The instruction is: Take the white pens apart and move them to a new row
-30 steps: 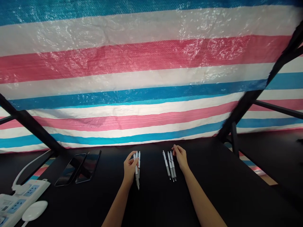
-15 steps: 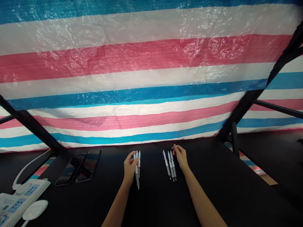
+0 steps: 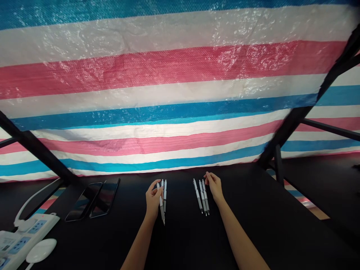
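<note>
My left hand (image 3: 152,200) pinches a white pen (image 3: 161,204) with a grey grip, its tip pointing down toward me. Two similar pens (image 3: 164,197) lie just to its right, partly hidden behind the held one and my fingers. Farther right, three more white and grey pens (image 3: 202,197) lie side by side on the black table, tips toward me. Beside the rightmost of these rests my right hand (image 3: 215,187), fingers curled in with nothing visible in them. Whether its fingertips touch that pen I cannot tell.
Two dark phones (image 3: 83,201) lie at the left on the table (image 3: 180,240). A white power strip (image 3: 30,236) and a white round charger (image 3: 41,250) sit at the near left. Black frame bars (image 3: 292,125) stand at both sides, before a striped sheet (image 3: 174,131).
My left hand has shifted slightly left with the pen, so the pens beside it show more. My right hand and the right group of pens have stayed still.
</note>
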Demonstrator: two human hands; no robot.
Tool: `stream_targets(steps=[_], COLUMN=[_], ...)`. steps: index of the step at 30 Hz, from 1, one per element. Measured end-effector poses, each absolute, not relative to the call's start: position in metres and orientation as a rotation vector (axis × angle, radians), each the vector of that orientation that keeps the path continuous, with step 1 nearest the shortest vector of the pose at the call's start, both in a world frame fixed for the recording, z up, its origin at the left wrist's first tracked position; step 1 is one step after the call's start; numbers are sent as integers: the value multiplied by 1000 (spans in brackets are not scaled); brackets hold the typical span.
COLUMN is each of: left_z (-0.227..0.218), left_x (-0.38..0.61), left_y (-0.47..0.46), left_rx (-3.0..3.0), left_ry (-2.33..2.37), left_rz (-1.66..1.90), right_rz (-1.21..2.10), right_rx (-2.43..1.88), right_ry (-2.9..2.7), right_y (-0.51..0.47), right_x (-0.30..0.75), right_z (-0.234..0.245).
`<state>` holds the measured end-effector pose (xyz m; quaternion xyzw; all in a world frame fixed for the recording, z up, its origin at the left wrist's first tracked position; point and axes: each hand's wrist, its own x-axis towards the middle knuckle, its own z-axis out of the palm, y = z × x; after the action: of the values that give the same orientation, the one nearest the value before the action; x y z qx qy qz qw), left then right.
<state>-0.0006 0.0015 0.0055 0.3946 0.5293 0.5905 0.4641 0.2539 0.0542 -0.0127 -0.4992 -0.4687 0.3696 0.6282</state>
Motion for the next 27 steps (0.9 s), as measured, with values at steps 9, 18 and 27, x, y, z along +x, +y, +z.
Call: stream_targets(steps=[9,18,27], left_z=[5,5,4], left_x=[-3,-4,-3], left_y=[1,2,3], left_rx=[974,980,1007], left_ry=[1318,1292,1301], left_rz=[1450,1435,1430], right_rz=[848,825,820], right_rx=[-1141,-1163,-1173], right_ry=[-1088,-1111,-1127], right_y=[55,54,55], right_x=[255,255,255], right_z=[-17,-15,-14])
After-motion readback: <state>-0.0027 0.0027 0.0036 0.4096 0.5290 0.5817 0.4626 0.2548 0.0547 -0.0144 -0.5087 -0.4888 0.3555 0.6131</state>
